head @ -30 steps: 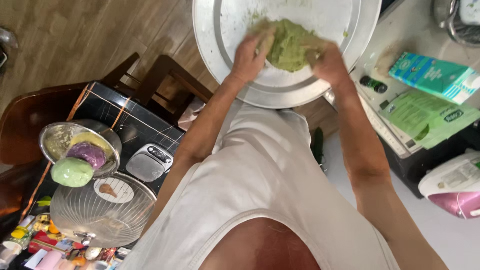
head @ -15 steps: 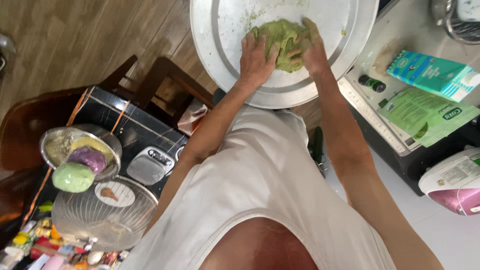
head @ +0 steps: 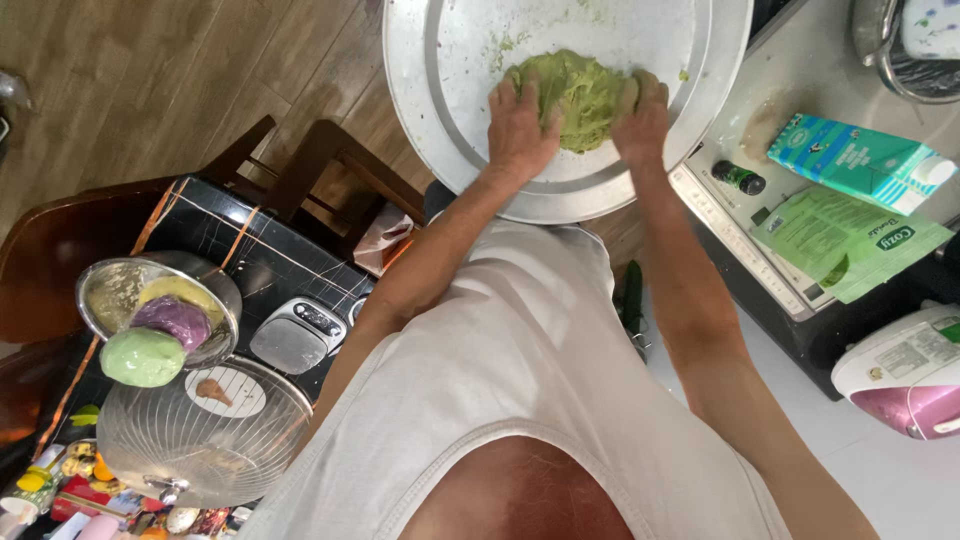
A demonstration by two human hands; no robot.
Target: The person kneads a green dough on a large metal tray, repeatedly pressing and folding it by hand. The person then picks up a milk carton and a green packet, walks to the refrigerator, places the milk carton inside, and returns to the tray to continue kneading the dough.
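Head view. Left hand point(head: 522, 122) and right hand point(head: 640, 118) press on a lump of green dough point(head: 580, 92), fingers spread and lying flat on its sides, palms down, neither closed in a grip. Dough sits in a wide round metal tray point(head: 440, 110) w/ raised rim (top edge cut off by frame). Dough surface rough, matte; crumbs smeared on tray floor. Lower left: steel bowl point(head: 105, 290) holding purple and yellow dough balls, a smooth green ball point(head: 141, 357) at its rim, wire-mesh cover point(head: 200, 440) beside it. Right: teal carton point(head: 860, 160) lying on bench.
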